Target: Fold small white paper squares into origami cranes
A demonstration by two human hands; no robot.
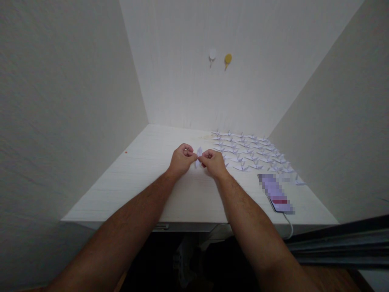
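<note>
A small piece of folded white paper (199,151) is held just above the white desk (146,178), between my two hands. My left hand (182,159) pinches its left side with thumb and forefinger. From the right, my right hand (213,161) pinches it the same way. The fingertips of both hands nearly meet and hide the paper's middle; its upper tip and a lower strip show. Several rows of white folded paper cranes (242,151) stand on the desk to the right, the closest ones partly behind my right hand.
A phone (273,190) with a blurred-out screen lies at the right, its white cable (290,227) hanging over the front edge. A single paper piece (299,181) rests near the right wall. White and yellow hooks (228,59) are on the back wall. Walls enclose both sides.
</note>
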